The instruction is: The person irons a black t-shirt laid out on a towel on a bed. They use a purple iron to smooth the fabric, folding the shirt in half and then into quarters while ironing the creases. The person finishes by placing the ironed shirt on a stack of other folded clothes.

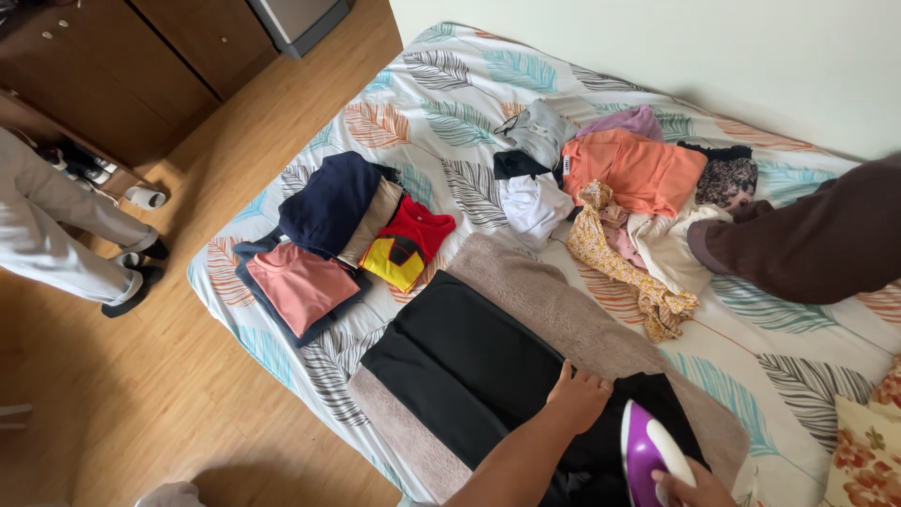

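Note:
A black garment [460,361] lies spread flat on a beige towel [554,300] on the bed. My left hand [577,394] presses palm down on the garment's right part, fingers together. My right hand [694,488] grips the handle of a purple and white iron [648,451] at the bottom edge. The iron stands on the black cloth just right of my left hand. Only part of my right hand is in view.
Folded clothes lie left of the towel: a navy piece [328,202], a pink one [300,282], a red and yellow one [404,244]. A loose heap with an orange shirt [638,169] lies behind. Another person's brown-clad limb [798,244] rests at the right. Someone's legs [56,235] stand on the wooden floor.

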